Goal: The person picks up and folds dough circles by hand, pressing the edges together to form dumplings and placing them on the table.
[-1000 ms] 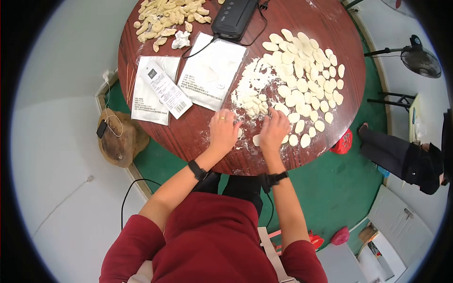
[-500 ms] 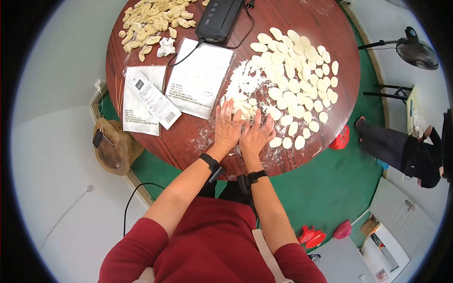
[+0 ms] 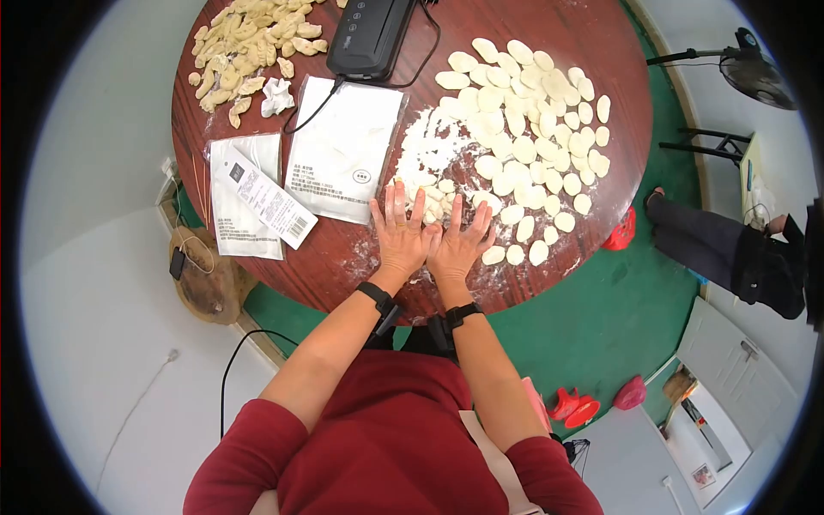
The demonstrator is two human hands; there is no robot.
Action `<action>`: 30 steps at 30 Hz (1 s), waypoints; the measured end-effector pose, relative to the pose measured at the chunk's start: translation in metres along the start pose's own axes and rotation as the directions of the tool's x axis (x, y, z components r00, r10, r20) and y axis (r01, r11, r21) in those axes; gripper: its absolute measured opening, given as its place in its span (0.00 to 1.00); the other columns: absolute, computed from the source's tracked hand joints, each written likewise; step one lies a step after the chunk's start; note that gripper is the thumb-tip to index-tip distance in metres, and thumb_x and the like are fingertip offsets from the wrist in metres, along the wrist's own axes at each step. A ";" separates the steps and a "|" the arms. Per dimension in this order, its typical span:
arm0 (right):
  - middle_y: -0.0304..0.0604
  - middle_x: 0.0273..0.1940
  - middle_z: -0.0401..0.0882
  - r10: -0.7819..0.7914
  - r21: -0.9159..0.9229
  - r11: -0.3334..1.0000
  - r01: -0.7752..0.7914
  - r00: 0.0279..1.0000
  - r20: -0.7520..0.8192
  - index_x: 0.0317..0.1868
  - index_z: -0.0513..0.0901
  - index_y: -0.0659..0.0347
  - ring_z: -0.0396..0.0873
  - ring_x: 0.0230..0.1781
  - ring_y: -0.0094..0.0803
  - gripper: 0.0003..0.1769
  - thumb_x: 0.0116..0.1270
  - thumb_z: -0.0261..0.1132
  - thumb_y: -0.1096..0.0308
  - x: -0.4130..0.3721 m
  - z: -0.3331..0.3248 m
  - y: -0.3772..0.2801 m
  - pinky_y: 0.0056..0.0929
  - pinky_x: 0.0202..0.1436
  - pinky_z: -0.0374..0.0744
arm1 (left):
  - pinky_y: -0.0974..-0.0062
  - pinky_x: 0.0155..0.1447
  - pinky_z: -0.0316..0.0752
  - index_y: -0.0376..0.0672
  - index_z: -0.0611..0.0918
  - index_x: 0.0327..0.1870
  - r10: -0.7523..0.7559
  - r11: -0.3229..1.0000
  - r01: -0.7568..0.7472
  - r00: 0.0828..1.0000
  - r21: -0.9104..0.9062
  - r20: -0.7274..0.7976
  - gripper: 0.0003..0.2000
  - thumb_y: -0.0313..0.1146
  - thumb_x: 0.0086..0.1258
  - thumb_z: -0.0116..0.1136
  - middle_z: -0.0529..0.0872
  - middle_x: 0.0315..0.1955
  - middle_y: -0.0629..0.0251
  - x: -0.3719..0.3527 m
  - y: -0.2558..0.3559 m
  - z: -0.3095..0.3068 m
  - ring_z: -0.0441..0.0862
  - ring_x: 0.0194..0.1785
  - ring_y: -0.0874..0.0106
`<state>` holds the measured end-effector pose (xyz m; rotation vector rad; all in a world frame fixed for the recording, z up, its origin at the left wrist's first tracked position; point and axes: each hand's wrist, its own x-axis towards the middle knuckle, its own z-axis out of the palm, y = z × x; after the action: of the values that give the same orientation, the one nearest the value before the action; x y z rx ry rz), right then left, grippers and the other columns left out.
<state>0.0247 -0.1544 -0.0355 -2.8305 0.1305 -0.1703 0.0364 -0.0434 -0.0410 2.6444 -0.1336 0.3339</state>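
My left hand [image 3: 400,239] lies palm down at the near side of the round table, its fingers spread towards a cluster of small dough pieces [image 3: 438,202]. Right beside it is my right hand [image 3: 457,247], also flat with fingers apart, the two thumbs meeting. The fingertips reach to the edge of the dough pieces; what lies under the palms is hidden. White flour [image 3: 429,142] coats the tabletop beyond the fingers. To the right, many flat dough wrappers [image 3: 524,150] lie spread out, some overlapping.
On the dark red table [image 3: 566,26] are a heap of folded dumplings [image 3: 249,43], a crumpled white tissue [image 3: 276,97], a black appliance [image 3: 369,39] with its cord, and white packets [image 3: 335,163]. A person [image 3: 730,257] stands at the right near a fan [image 3: 755,77].
My view has shifted slightly, so the table contents sit further left. The fingers of both hands are spread wider and straighter than before; the hands stay side by side near the dough pieces.
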 end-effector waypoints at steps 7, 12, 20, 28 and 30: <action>0.62 0.81 0.45 -0.037 0.031 0.999 0.038 0.999 -0.026 0.80 0.63 0.44 0.44 0.83 0.57 0.36 0.73 0.57 0.53 -0.002 -0.001 0.004 0.68 0.76 0.45 | 0.29 0.78 0.36 0.51 0.58 0.81 0.009 1.000 -0.008 0.999 -0.002 0.042 0.36 0.49 0.75 0.53 0.52 0.80 0.44 -0.002 -0.003 0.002 0.49 0.82 0.44; 0.63 0.72 0.59 -0.053 0.242 0.967 0.084 0.990 -0.133 0.72 0.70 0.58 0.58 0.73 0.55 0.32 0.68 0.58 0.61 -0.003 -0.005 0.011 0.58 0.74 0.53 | 0.31 0.79 0.36 0.53 0.60 0.81 0.064 0.997 -0.061 0.996 -0.038 0.060 0.34 0.55 0.77 0.47 0.52 0.80 0.47 -0.004 -0.007 -0.004 0.48 0.83 0.45; 0.39 0.28 0.74 0.246 0.672 0.732 -0.107 0.962 -0.115 0.45 0.82 0.67 0.71 0.27 0.24 0.23 0.84 0.45 0.59 0.007 -0.017 0.024 0.29 0.32 0.69 | 0.42 0.73 0.55 0.47 0.69 0.73 0.007 0.927 -0.051 0.993 -0.372 -0.119 0.27 0.52 0.80 0.45 0.71 0.64 0.50 -0.007 -0.017 -0.030 0.66 0.66 0.48; 0.42 0.19 0.76 0.194 0.607 0.781 -0.146 0.981 -0.014 0.36 0.85 0.61 0.76 0.19 0.35 0.24 0.83 0.48 0.57 0.020 -0.020 0.043 0.35 0.27 0.73 | 0.64 0.39 0.74 0.45 0.86 0.43 -0.076 0.948 0.045 0.993 -0.316 -0.086 0.06 0.34 0.76 0.59 0.88 0.30 0.62 -0.003 -0.034 -0.045 0.82 0.29 0.58; 0.45 0.20 0.78 0.034 0.528 0.849 -0.022 0.999 -0.013 0.35 0.86 0.59 0.78 0.19 0.40 0.25 0.82 0.46 0.56 0.019 -0.014 0.044 0.37 0.28 0.75 | 0.62 0.36 0.75 0.46 0.85 0.44 -0.087 0.949 0.060 0.994 -0.309 -0.073 0.06 0.35 0.76 0.59 0.88 0.29 0.60 -0.009 -0.040 -0.040 0.83 0.28 0.57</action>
<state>0.0383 -0.2024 -0.0335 -2.2730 0.1094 -0.1963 0.0257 0.0107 -0.0269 2.3169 -0.0533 0.3695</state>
